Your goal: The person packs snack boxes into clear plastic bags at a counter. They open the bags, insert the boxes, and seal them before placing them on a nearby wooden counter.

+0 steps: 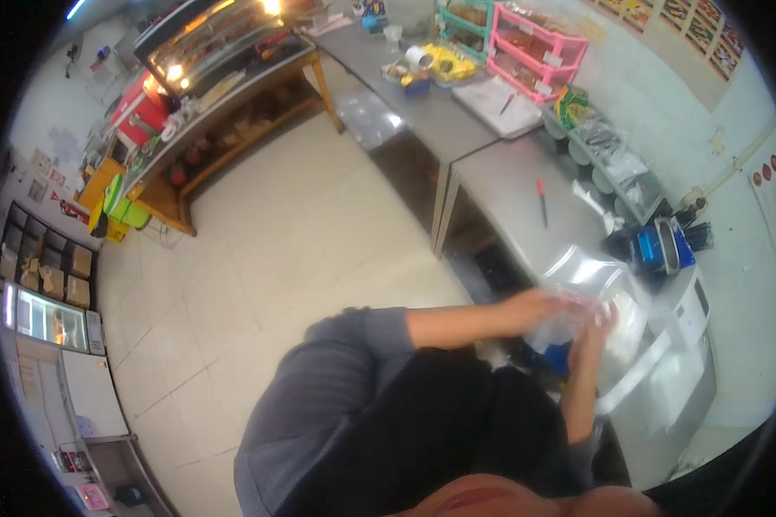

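Note:
At the near end of the steel counter, my left hand (pixel 533 310) and my right hand (pixel 591 334) come close together on a clear plastic bag (pixel 583 274). The fingers of both look closed on the film, though motion smears them. Right beside my right hand is a rounded white mass (pixel 627 338), partly behind clear film; I cannot make out what it is. White sheet-like pieces (pixel 674 379) lie to its right. Farther up the counter rests a knife with a red handle (pixel 541 193).
A white tray (pixel 491 96) with another red-handled knife stands farther back. Pink drawers (pixel 539 43), a rack of containers (pixel 612 155) and a blue-black device (pixel 661 246) line the wall. Left are the tiled floor (pixel 319 233) and a lit display case (pixel 224 43).

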`<state>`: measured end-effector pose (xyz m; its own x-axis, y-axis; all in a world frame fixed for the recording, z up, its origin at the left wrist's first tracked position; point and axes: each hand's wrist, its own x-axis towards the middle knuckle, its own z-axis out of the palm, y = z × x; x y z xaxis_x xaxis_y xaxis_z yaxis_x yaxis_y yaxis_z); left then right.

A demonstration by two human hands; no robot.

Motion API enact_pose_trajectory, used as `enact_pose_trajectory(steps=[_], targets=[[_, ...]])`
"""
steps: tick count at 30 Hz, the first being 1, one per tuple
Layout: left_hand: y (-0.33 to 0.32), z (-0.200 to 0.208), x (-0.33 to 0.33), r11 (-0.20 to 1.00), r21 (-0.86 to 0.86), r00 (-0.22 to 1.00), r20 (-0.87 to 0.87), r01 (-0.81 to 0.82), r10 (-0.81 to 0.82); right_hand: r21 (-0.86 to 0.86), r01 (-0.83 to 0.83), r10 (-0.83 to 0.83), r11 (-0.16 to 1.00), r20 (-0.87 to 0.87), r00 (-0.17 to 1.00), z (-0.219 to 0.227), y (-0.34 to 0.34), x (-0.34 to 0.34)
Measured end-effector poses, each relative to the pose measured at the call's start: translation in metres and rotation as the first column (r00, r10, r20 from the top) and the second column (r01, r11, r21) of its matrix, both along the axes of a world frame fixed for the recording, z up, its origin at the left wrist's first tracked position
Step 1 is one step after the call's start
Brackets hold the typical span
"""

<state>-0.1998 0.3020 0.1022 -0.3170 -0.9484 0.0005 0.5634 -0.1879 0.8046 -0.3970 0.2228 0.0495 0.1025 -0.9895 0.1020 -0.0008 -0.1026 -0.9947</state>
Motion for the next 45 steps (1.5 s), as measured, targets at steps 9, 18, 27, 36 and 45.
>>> enact_pose_trajectory(steps=[9, 18, 27, 36, 45], targets=[[0.208, 0.015, 0.125, 0.927, 0.093, 0.921, -0.117, -0.363, 0.372, 0.446, -0.869, 0.467, 0.216, 0.734, 0.493, -0.063, 0.051, 0.116], [0.347, -0.026, 0.160, 0.585, 0.219, 0.574, 0.620, -0.781, 0.534, 0.414, -0.906, 0.754, -0.086, 0.622, 0.213, -0.050, 0.115, 0.202], [0.288, -0.050, 0.121, 0.595, 0.078, 0.466, 0.704, -0.800, 0.536, 0.351, -0.909, 0.962, 0.226, -0.226, 0.152, -0.009, 0.173, 0.238], [0.207, -0.099, 0.141, 0.757, 0.479, 0.649, -0.410, -0.444, 0.640, 0.338, -0.795, 0.845, 0.504, -0.383, 0.373, 0.002, 0.066, 0.157], [0.071, -0.054, 0.142, 0.933, 0.121, 0.914, 0.278, -0.340, 0.297, -0.183, -0.461, 0.301, 0.868, -0.545, 0.783, -0.022, -0.022, 0.061]])
